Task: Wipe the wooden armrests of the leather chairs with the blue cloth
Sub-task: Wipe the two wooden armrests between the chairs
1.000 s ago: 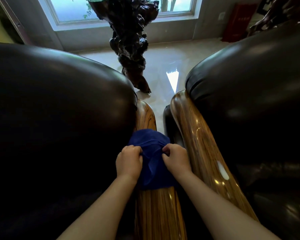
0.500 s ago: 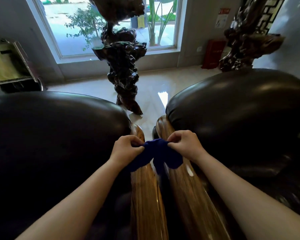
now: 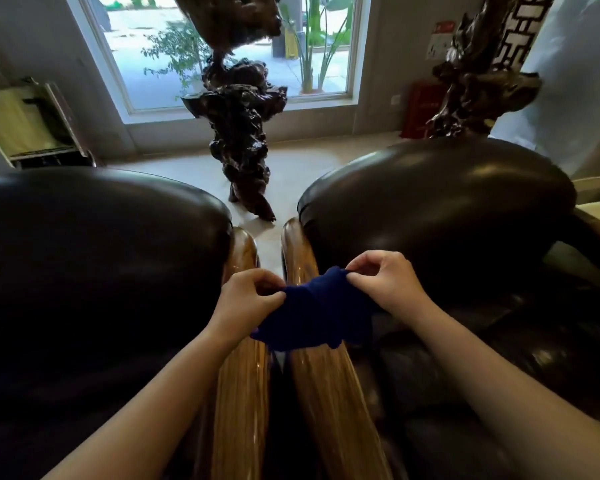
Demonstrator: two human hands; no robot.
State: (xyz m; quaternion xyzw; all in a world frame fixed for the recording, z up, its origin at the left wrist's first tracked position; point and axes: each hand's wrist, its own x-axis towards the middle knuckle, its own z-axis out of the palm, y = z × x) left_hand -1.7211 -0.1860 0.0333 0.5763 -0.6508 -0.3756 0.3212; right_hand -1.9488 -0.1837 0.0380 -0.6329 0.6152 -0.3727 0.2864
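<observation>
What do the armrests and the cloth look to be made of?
Armrests: apparently wood with a glossy varnish; striped brown grain and bright highlights show. Cloth: soft dark blue fabric, matte, sagging in folds between the hands; the weave is too blurred to tell.

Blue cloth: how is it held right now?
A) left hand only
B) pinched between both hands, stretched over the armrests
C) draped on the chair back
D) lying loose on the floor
B: the left hand and right hand each pinch an end of the blue cloth above the two wooden armrests.
</observation>
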